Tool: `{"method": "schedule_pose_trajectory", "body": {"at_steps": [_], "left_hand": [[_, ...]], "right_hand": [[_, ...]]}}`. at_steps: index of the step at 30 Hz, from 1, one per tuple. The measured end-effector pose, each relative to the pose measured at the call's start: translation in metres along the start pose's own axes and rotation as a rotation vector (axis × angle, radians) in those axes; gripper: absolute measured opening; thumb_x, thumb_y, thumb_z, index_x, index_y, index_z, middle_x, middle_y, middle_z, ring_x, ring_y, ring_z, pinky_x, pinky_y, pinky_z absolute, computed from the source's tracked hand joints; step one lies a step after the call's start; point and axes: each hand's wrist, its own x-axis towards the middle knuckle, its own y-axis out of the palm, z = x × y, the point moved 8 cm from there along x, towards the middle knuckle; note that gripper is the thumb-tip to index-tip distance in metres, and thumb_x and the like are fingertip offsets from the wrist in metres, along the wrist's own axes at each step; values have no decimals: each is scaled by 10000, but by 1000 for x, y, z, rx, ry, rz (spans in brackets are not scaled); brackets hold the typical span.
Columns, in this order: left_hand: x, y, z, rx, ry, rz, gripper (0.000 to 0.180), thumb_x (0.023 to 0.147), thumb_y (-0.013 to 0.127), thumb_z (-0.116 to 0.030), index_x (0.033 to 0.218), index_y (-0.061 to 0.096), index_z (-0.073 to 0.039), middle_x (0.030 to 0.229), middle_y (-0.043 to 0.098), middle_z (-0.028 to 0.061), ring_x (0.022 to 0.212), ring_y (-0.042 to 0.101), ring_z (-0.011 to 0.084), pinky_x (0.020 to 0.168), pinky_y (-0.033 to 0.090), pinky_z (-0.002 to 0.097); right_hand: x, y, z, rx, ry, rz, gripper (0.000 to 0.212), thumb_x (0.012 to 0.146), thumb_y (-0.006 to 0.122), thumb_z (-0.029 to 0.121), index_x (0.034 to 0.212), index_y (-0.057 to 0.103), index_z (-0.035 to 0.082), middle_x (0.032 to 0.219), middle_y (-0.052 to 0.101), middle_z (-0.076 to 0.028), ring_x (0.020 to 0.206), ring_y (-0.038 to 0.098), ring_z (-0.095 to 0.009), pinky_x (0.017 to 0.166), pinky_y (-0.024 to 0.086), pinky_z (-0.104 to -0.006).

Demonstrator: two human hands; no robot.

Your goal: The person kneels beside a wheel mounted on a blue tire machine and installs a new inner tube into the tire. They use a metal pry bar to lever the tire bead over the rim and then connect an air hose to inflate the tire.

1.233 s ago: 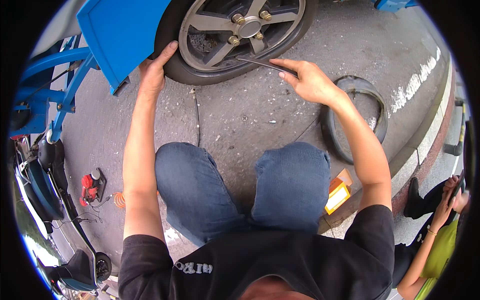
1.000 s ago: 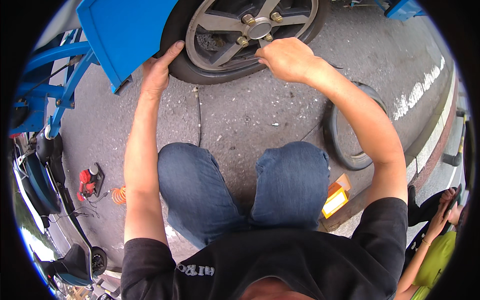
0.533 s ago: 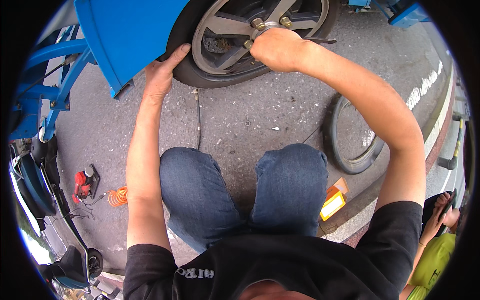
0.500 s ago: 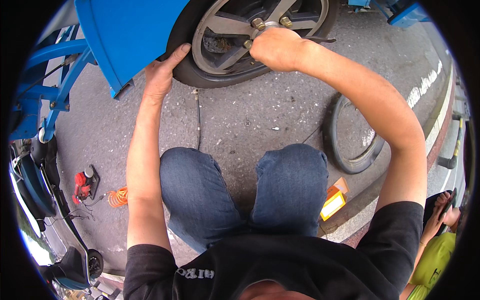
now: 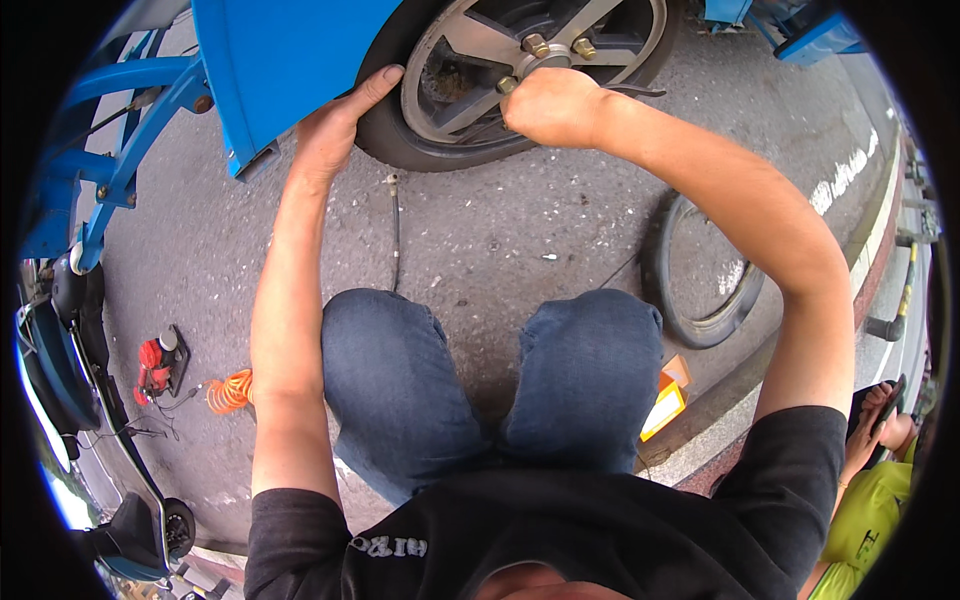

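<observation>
The right hand has swung in over the spoked wheel, closed around a dark tyre lever that now seems braced for prying, while the left hand lays its thumb on the tyre by the blue panel, grip hidden.

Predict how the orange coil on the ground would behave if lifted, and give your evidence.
The orange coil would probably stretch and bounce rather than stay stiff, given its springlike loops. It is likely light, since its strands look thin.
</observation>
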Motion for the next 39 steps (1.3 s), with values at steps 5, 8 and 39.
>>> {"method": "schedule_pose_trajectory", "body": {"at_steps": [5,8,39], "left_hand": [[-3,-5,-6,71,88,-24,574,803,917,-245,1263,684,6,1228,712,158,1126,683,249,1010,538,361],[-2,-7,-1,62,97,-32,621,785,931,-254,1280,668,13,1246,700,159,1146,672,250,1021,533,368],[-43,-1,58,37,-50,47,574,822,876,-77,1321,606,12,1283,685,94,1187,646,200,1090,480,349]], "right_hand": [[-15,-6,0,144,145,84,143,809,629,39,848,762,3,920,751,-192,897,736,-378,777,589,-469],[-44,-5,-19,335,222,214,263,990,572,139,903,737,-46,916,733,-236,899,732,-362,786,578,-475],[-76,191,184,1812,853,-848,197,1022,676,186,1068,664,-5,700,548,34,657,471,-54,560,378,-271]]}}
